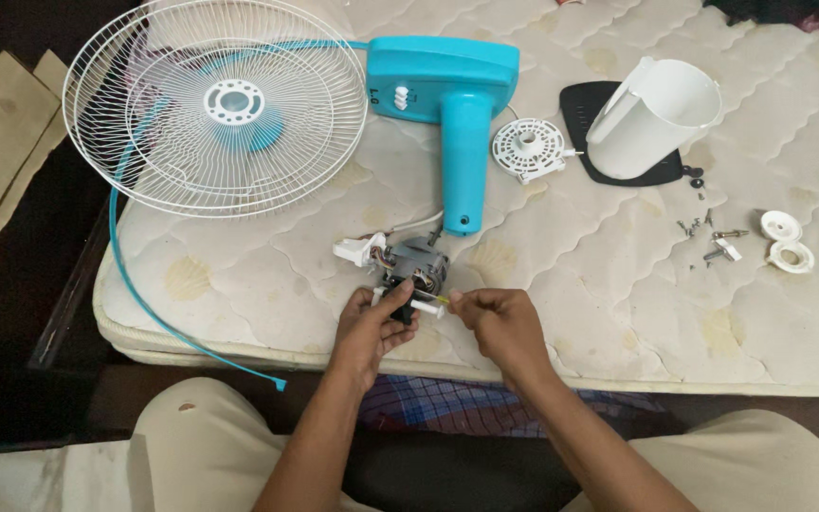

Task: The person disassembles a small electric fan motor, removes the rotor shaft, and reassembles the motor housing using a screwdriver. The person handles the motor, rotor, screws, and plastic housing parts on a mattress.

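One head-worn camera looks steeply down, close over the mattress (pixel 618 313).

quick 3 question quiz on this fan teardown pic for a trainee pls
1. True or false: the white fan grille lies left of the turquoise fan base.
2. What does the left hand grip? A) the fan motor B) the white housing cone C) the loose screws
3. What does the right hand pinch, and where?

Key
1. True.
2. A; the grip is at the motor's near end.
3. A thin yellowish piece at its fingertips, beside the motor's white shaft; what it is cannot be told.
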